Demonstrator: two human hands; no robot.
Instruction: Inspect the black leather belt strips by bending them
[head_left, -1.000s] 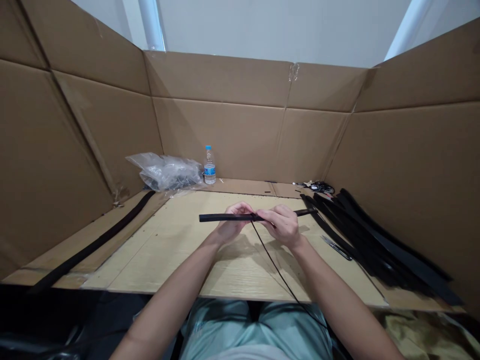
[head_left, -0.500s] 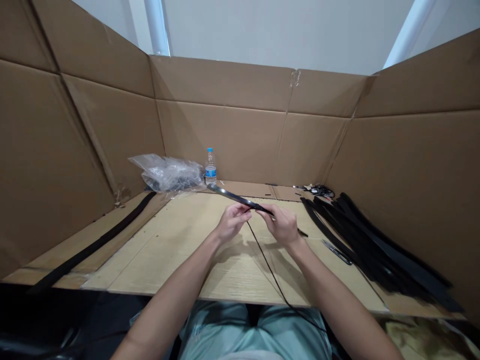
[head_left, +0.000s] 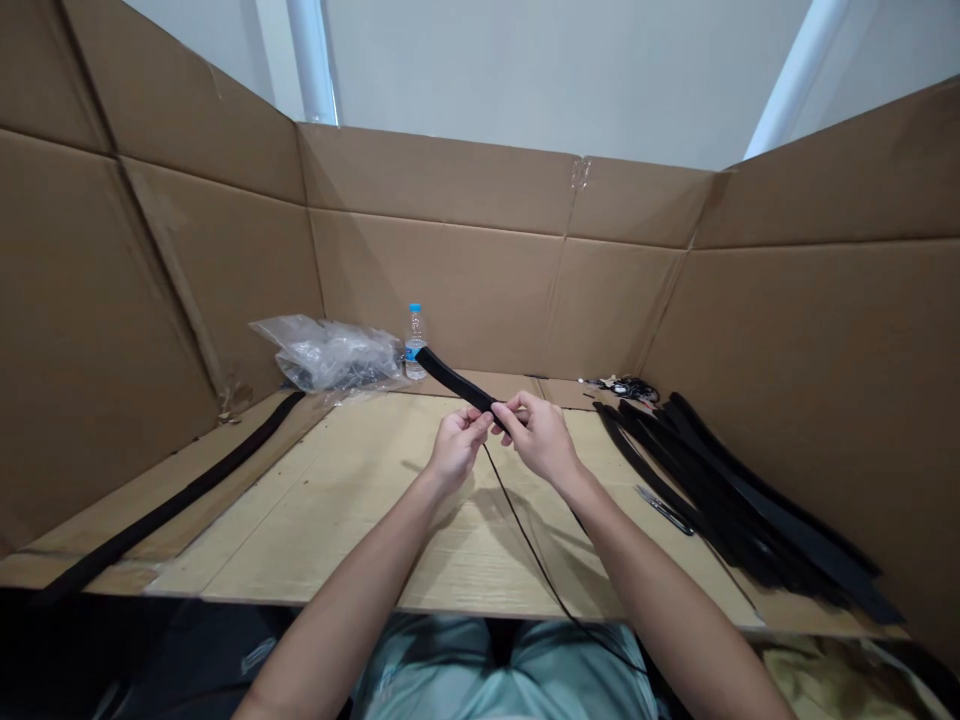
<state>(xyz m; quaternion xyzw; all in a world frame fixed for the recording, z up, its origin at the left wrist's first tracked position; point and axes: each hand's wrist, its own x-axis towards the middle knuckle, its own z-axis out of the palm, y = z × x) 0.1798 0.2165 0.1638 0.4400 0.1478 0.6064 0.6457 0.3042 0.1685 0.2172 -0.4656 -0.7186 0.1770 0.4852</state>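
My left hand (head_left: 455, 450) and my right hand (head_left: 538, 436) are closed side by side on a black strip (head_left: 456, 380), held above the middle of the wooden table (head_left: 360, 500). The strip's free end points up and away to the left, toward the water bottle. A thin black cord (head_left: 525, 540) hangs from where my fingers meet and runs down across the table to my lap. The part of the strip inside my hands is hidden.
A pile of black strips (head_left: 735, 500) lies along the right cardboard wall, with a small metal tool (head_left: 664, 508) beside it. A long black strip (head_left: 172, 505) lies at the left. A clear plastic bag (head_left: 330, 352) and a water bottle (head_left: 413, 342) stand at the back. Cardboard walls (head_left: 487, 280) enclose the table.
The strip has swung from level across my hands to pointing up and away to the left. Both hands have moved slightly further from me and closer together.
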